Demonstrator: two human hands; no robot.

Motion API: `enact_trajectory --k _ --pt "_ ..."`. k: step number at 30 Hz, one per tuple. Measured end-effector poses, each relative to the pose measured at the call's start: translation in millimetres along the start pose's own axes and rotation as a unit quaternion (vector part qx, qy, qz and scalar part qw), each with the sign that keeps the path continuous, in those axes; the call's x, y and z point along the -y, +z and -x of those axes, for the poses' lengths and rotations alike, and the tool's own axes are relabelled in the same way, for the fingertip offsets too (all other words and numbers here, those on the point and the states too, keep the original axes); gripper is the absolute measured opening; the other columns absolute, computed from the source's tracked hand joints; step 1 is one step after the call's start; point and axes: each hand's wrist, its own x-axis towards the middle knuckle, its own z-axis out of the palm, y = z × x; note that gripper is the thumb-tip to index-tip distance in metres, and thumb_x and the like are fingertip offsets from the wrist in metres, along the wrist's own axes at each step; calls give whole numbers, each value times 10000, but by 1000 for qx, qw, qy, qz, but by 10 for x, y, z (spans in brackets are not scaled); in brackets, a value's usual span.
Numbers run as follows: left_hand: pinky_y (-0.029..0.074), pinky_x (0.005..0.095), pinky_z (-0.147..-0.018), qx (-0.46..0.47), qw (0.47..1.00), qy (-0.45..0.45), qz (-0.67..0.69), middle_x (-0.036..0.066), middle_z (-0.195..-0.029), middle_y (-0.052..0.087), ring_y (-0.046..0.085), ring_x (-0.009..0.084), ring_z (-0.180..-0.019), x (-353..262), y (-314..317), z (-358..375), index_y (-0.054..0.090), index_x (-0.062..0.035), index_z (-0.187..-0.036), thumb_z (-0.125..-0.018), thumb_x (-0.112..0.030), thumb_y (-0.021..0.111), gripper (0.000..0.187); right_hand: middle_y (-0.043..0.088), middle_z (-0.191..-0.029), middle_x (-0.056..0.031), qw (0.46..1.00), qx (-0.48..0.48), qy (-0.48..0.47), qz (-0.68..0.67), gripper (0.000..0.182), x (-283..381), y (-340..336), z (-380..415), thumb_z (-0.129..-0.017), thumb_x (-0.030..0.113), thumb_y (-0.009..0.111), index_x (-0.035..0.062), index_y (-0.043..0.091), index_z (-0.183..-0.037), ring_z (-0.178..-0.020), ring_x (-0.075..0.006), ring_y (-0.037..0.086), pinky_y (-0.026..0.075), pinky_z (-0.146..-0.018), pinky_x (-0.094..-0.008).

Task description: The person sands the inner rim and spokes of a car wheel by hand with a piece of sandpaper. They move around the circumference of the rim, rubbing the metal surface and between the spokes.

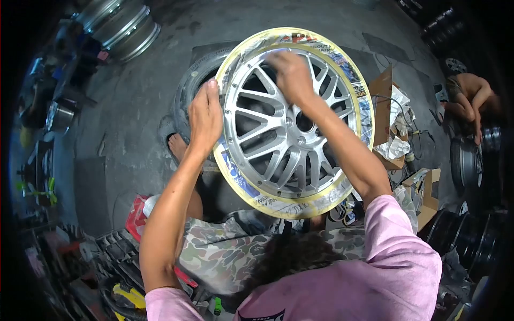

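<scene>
A silver multi-spoke wheel rim [262, 122] stands tilted in front of me, its outer lip covered by a ring of printed paper and yellow masking tape [300, 206]. At the left edge of the rim, my left hand [205, 115] is closed on the taped border, fingers pointing up. My right hand [292, 77] is over the upper spokes near the inner lip, its fingers curled and slightly blurred. Whatever it may hold is hidden. Behind the rim, a black tire [184, 96] lies partly covered.
An open cardboard box [381, 101] with crumpled paper stands to the right. Further right, another person [471, 96] crouches by a wheel [465, 163]. Stacked silver rims [126, 32] are at upper left. A red object [136, 216] sits near my left arm.
</scene>
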Motion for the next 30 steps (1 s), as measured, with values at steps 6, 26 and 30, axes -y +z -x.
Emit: enact_trajectory --k 6,26,30 --pt "479 455 -860 -6 1000 15 14 286 -997 680 660 392 -923 56 7 32 653 65 -1123 -1127 -367 362 521 681 -1197 -139 991 44 -128 -4 381 233 -27 146 -809 -15 608 44 720 -1168 -1202 -308 618 504 -1036 -432" --pt "471 384 -874 0 1000 2 -20 208 -981 693 604 225 -915 37 -9 22 647 67 -1172 -1125 -395 380 536 684 -1151 -193 967 -83 179 160 470 -941 -510 879 -772 -75 558 5 719 -1207 -1119 -396 632 500 -984 -466" --pt "490 449 -862 7 1000 11 -19 293 -1004 692 669 426 -932 5 -9 18 645 59 -1171 -1115 -353 400 483 713 -1108 -195 943 -4 286 171 449 -872 -710 1017 -779 -86 548 6 745 -1171 -1064 -385 664 510 -975 -461"
